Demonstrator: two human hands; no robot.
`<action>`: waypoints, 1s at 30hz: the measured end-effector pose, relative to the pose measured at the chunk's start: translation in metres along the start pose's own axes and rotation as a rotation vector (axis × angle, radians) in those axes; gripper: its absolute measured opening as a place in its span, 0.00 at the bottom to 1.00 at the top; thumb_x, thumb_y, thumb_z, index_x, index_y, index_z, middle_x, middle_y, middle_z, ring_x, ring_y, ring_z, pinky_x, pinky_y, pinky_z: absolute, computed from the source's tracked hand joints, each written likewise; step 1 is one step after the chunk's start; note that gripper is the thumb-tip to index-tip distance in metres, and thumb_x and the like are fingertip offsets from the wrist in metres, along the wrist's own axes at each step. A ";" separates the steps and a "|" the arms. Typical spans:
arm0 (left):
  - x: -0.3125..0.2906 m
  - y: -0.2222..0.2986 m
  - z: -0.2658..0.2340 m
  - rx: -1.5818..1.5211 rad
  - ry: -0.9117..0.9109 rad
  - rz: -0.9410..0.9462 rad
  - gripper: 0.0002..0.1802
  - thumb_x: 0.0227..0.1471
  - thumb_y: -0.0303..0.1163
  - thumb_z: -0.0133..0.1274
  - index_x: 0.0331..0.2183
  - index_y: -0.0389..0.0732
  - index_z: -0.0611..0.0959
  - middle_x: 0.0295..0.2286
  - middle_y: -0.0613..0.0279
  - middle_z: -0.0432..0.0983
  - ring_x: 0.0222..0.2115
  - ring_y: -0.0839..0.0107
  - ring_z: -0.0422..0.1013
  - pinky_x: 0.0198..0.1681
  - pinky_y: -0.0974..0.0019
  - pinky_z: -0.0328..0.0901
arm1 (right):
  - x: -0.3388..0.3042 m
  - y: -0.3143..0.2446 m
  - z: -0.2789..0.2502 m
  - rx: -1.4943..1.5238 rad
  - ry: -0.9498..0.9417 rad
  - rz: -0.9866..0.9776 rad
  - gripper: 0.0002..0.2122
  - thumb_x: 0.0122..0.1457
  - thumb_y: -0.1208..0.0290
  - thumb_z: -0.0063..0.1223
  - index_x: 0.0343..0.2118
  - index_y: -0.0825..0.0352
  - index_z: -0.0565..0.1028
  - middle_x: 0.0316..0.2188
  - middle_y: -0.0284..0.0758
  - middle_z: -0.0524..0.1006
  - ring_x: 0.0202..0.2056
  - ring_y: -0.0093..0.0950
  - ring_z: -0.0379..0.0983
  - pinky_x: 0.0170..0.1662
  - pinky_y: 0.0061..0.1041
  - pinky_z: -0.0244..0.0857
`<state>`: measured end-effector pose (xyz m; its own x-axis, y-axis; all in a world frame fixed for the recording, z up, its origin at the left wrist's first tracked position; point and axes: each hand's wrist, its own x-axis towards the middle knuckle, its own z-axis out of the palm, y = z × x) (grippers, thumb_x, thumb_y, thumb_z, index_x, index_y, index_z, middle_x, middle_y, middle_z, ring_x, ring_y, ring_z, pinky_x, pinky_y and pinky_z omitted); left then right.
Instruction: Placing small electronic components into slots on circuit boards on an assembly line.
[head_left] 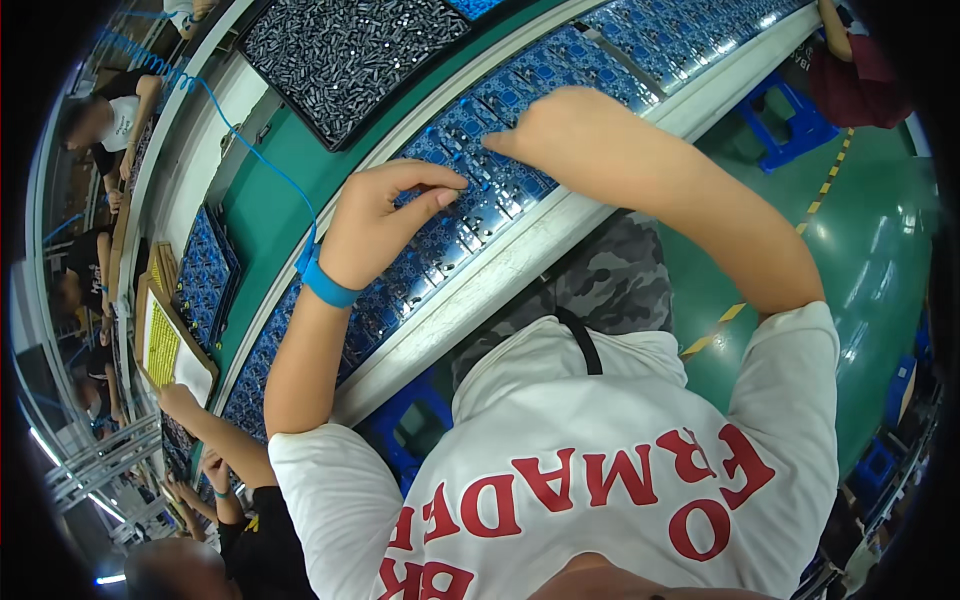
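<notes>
Blue circuit boards [430, 150], fitted with small parts, lie in a row along the line in front of me. My left hand [378, 215], wearing a blue wrist strap [328, 286], hovers over a board with thumb and forefinger pinched together. Whatever sits between those fingertips is too small to make out. To the right of it, my right hand [565, 130] is closed above the same row, its forefinger and thumb tips down near the boards. Its curled fingers hide what it may hold.
A black tray [332, 146] of small dark cylindrical parts [345, 60] stands beyond the boards on a green surface. A coiled blue cord [240, 135] runs to my strap. Stacked boards [205, 275] and a box of yellow parts [165, 340] are at left. Co-workers' arms [225, 435] reach in there. Blue stools [785, 120] stand nearby.
</notes>
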<state>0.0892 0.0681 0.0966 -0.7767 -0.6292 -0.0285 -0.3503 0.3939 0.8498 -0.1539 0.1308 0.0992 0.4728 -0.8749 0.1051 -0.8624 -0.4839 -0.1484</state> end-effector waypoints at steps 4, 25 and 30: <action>0.002 0.006 0.007 0.016 -0.001 -0.023 0.08 0.52 0.22 0.57 0.36 0.35 0.86 0.33 0.58 0.82 0.33 0.71 0.76 0.40 0.70 0.69 | 0.019 0.035 -0.018 0.353 0.025 0.274 0.11 0.53 0.76 0.57 0.41 0.65 0.82 0.27 0.41 0.80 0.33 0.38 0.78 0.38 0.34 0.72; 0.015 0.016 0.064 0.554 0.116 0.206 0.09 0.44 0.23 0.60 0.32 0.44 0.87 0.29 0.63 0.72 0.35 0.60 0.65 0.43 0.61 0.60 | 0.106 0.132 0.038 0.431 0.582 0.265 0.09 0.54 0.68 0.54 0.31 0.67 0.82 0.31 0.46 0.80 0.36 0.44 0.76 0.42 0.41 0.69; 0.011 0.018 0.068 0.615 0.137 0.217 0.11 0.42 0.22 0.60 0.31 0.46 0.87 0.30 0.65 0.72 0.36 0.61 0.66 0.43 0.61 0.59 | 0.106 0.137 0.044 0.459 0.676 0.233 0.08 0.56 0.69 0.54 0.30 0.67 0.81 0.30 0.45 0.80 0.37 0.44 0.76 0.42 0.41 0.68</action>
<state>0.0387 0.1140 0.0758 -0.8041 -0.5557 0.2111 -0.4596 0.8064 0.3722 -0.2136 -0.0291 0.0466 -0.0435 -0.8233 0.5660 -0.6963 -0.3813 -0.6081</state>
